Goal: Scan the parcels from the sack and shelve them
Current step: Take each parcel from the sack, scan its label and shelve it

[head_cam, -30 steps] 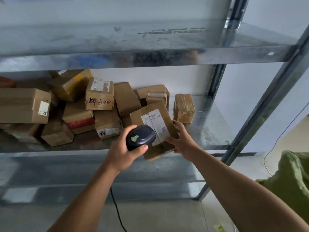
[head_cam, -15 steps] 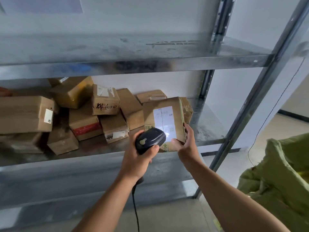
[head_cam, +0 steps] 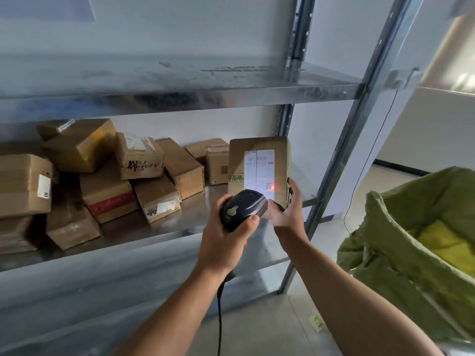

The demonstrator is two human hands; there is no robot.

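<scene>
The left hand (head_cam: 226,242) grips a black handheld barcode scanner (head_cam: 243,209), its fingers curled round the body and the thumb laid across the top, with a black cable (head_cam: 219,317) hanging below the wrist. The scanner's nose points at a brown cardboard parcel (head_cam: 257,150) that the right hand (head_cam: 286,214) holds upright at the right end of the galvanised metal shelf (head_cam: 200,211), the thumb on the front face and the fingers clamped round its right edge. Whether the parcel's base rests on the shelf cannot be told, as the scanner hides it. A red spot of light (head_cam: 277,186) glows on the parcel's white printed label (head_cam: 259,170). To the left on the same shelf lies a loose pile of brown cardboard boxes (head_cam: 138,160). A green woven sack (head_cam: 401,253) stands open at the right.
</scene>
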